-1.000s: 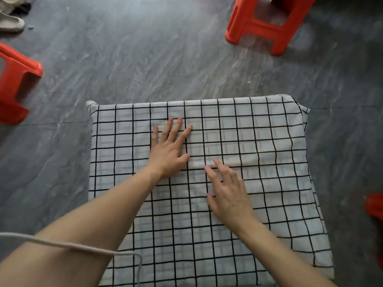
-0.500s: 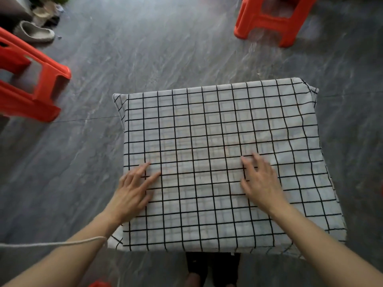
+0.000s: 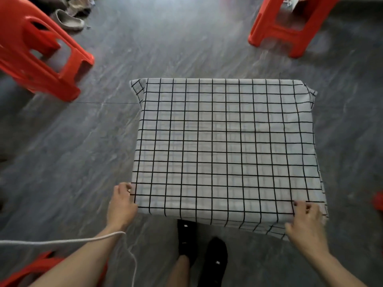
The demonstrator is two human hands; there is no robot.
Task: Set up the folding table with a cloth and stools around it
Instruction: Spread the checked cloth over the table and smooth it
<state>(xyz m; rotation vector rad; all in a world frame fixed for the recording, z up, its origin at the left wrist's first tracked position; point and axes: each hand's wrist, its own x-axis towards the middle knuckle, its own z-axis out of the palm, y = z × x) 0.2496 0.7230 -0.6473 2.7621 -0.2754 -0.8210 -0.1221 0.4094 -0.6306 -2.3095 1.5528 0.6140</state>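
surface: wholly covered by checked cloth (image 3: 226, 141), legs unseen
left stool (image 3: 39, 56): cut by frame edge
far stool (image 3: 290, 23): top cropped
near-left stool (image 3: 29, 272): mostly behind forearm
right-edge red object (image 3: 378, 200): sliver only, unidentifiable
right hand (image 3: 306, 222): motion-blurred

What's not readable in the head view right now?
- Folding table: fully hidden under the checked cloth.
- Left hand and right hand fingertips: curled over the cloth's near corners.
- Red stool on the right: cut by the frame edge.
- Red stool at bottom left: behind the forearm.
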